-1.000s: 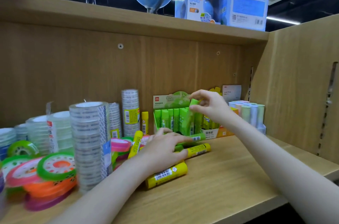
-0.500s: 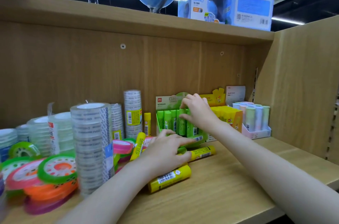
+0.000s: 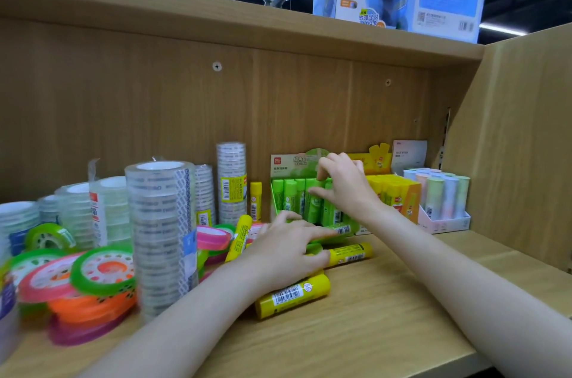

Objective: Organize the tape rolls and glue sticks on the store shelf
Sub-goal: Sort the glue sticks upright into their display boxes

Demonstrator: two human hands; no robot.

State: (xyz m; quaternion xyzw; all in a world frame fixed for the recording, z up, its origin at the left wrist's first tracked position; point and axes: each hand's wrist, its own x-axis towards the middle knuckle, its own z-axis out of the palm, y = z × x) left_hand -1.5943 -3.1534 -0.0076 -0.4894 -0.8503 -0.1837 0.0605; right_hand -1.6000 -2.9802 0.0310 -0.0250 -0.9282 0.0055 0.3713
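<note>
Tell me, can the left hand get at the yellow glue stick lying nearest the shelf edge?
Probably yes. The left hand rests just behind that yellow glue stick, which lies flat on the shelf with nothing over it.

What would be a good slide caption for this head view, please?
Right hand at the green glue sticks in their display box; left hand over loose yellow glue sticks.
</note>
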